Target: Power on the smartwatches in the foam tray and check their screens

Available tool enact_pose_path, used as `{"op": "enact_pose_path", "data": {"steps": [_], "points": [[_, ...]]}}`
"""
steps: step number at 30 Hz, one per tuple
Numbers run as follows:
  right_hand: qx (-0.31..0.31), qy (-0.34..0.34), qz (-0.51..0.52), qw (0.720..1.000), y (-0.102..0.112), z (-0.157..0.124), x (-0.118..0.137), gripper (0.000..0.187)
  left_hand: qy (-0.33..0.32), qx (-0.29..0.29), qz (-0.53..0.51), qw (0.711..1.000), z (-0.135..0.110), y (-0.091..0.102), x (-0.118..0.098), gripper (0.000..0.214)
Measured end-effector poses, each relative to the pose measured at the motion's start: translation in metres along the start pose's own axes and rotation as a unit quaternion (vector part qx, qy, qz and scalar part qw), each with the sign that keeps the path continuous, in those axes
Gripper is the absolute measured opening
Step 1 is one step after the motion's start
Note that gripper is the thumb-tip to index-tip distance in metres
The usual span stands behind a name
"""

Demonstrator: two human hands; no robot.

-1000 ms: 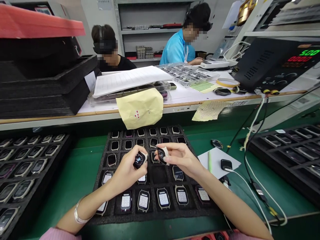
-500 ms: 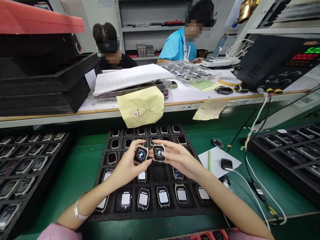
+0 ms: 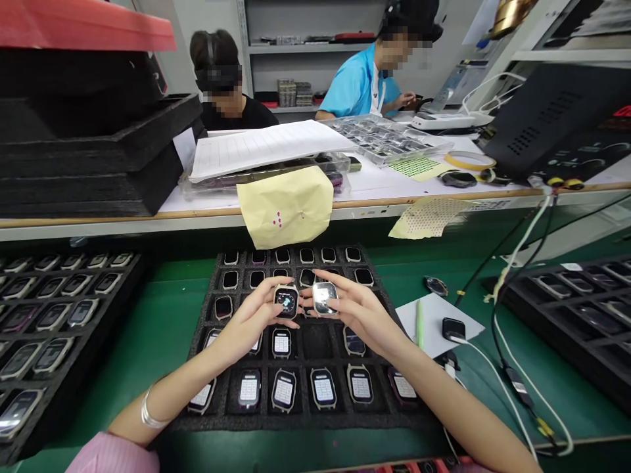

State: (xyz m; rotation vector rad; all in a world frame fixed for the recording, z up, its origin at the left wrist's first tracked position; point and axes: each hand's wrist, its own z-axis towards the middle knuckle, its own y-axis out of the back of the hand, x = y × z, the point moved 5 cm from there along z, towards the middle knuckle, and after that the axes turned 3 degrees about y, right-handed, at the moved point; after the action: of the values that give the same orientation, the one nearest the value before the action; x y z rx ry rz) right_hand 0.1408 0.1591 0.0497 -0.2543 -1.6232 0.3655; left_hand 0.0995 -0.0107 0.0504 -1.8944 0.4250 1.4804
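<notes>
Table (image 3: 138, 341) of green colour lies under everything before the person. On its middle part stands a black foam tray (image 3: 305, 422) with rows of watches (image 3: 281, 342), several with screens lit white. Yellow paper (image 3: 286, 207) hangs from the ledge (image 3: 350, 213) behind this tray. To the right of the tray, a white sheet (image 3: 431, 348) lies on the table. Left hand (image 3: 251, 315) is closed around the first watch (image 3: 286, 301), and right hand (image 3: 359, 309) grips the second watch (image 3: 325, 297) by its edges. Both are held over the tray, just beside each other, with fingertips between them. The first shows a dial on dark screen; bright glare covers the second, so I cannot tell its display. Slim green pen (image 3: 419, 322) rests on the sheet.
</notes>
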Motion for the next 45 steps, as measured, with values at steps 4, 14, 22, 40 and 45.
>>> {"op": "enact_pose_path", "data": {"steps": [4,14,22,40,45], "points": [[0.015,0.014,-0.011,1.0,-0.001,-0.001,0.002,0.05,-0.015,0.012,0.016,1.0,-0.002,-0.002,-0.002,0.038],[0.005,0.053,-0.083,0.995,-0.004,-0.005,0.006,0.046,-0.033,0.015,0.042,0.998,-0.006,-0.005,-0.005,0.037],[0.057,0.049,-0.109,0.991,-0.007,-0.011,0.007,0.059,-0.045,0.021,0.048,0.998,-0.006,-0.007,-0.005,0.034],[-0.005,0.038,-0.644,0.764,0.111,-0.088,-0.002,0.036,0.004,0.051,-0.007,0.999,-0.003,-0.018,0.011,0.029],[-0.011,0.062,-0.663,0.746,0.121,-0.1,-0.007,0.052,-0.002,0.074,0.012,0.997,-0.003,-0.02,0.015,0.042]]}}
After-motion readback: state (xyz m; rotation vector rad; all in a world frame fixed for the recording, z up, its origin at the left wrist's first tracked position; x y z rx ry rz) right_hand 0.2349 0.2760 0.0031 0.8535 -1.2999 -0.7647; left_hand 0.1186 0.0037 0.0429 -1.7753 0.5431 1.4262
